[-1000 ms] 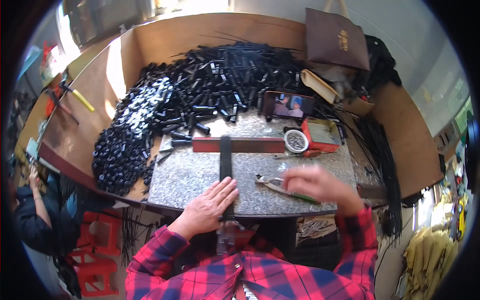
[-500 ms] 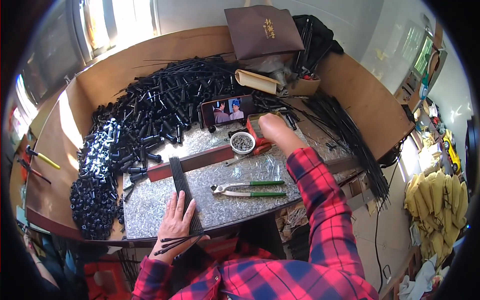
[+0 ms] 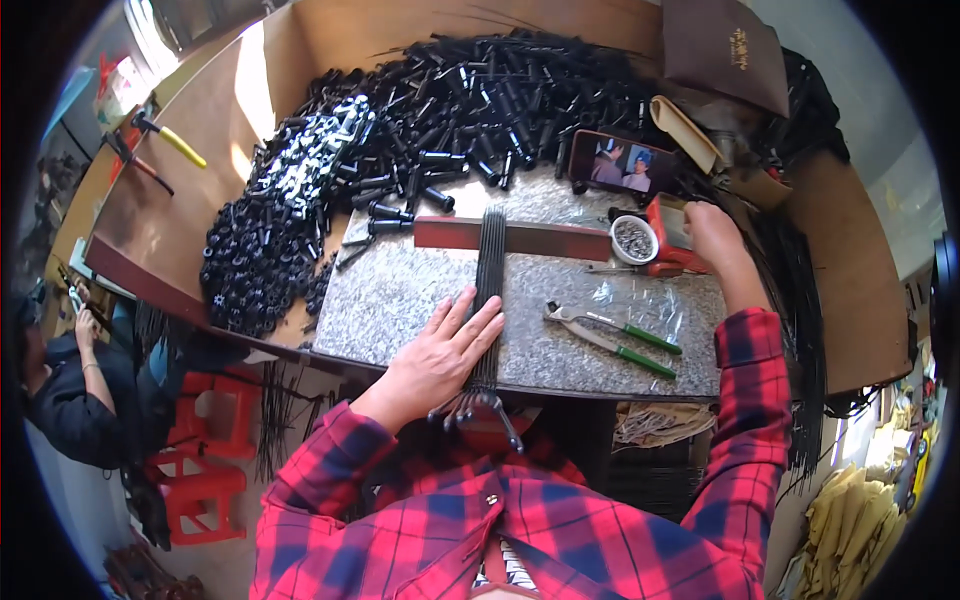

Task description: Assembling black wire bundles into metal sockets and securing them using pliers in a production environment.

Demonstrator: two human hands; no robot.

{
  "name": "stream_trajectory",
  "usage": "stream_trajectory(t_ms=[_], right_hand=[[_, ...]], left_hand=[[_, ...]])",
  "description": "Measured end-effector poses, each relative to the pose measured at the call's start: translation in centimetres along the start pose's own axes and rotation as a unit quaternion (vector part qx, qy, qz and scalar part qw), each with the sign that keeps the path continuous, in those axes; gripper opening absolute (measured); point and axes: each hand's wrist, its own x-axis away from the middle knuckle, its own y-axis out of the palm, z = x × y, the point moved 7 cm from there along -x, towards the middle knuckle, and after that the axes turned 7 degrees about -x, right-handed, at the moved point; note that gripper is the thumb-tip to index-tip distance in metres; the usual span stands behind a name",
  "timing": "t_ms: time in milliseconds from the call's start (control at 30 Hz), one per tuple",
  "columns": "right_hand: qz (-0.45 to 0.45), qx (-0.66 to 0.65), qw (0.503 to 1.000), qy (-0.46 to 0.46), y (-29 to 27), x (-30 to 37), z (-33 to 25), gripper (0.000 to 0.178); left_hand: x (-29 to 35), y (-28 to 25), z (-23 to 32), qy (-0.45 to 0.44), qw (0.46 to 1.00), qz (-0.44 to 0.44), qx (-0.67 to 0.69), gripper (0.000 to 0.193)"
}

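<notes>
My left hand (image 3: 440,345) lies flat with straight fingers on a bundle of thin black rods (image 3: 491,255). The rods cross a dark red bar (image 3: 560,240) on the speckled stone slab (image 3: 385,315); their knobbed near ends hang over the table's edge. At the right, my right hand (image 3: 715,238) is at the red box (image 3: 668,225), its fingers curled and their tips mostly hidden; what they hold does not show. Beside the box is a white cup (image 3: 633,240) of small metal pieces. Green-handled pincers (image 3: 615,338) lie between my hands.
A large heap of black plastic tubes (image 3: 440,100) fills the table's back and left. A phone (image 3: 622,163) shows a video behind the cup. Hammers (image 3: 170,140) hang over the left wall. Another person (image 3: 85,385) sits far left, near red stools (image 3: 205,500).
The view has swung left, so the table sits further right and another person shows at the left. My left hand stays on the rods, which now point straighter ahead. My right hand stays at the box.
</notes>
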Motion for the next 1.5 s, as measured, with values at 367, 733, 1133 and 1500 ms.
stream_trajectory(t_ms=[367,733,1133,1500], right_hand=[[0.162,-0.153,0.949,-0.223,-2.5,-0.1,-14.3,0.02],[0.089,-0.05,0.946,-0.306,2.0,-1.0,-21.7,0.033],[0.083,-0.02,0.952,-0.293,2.4,-1.5,-22.1,0.024],[0.093,-0.041,0.949,-0.297,2.7,-1.4,-21.6,0.029]], left_hand=[[0.5,0.0,0.0,-0.005,1.0,0.014,0.021,0.062],[0.2,-0.6,0.5,0.0,1.0,0.016,0.004,0.071],[0.1,0.4,0.3,0.009,0.999,-0.001,-0.031,0.092],[0.1,-0.2,0.5,-0.004,1.0,-0.001,0.009,0.092]])
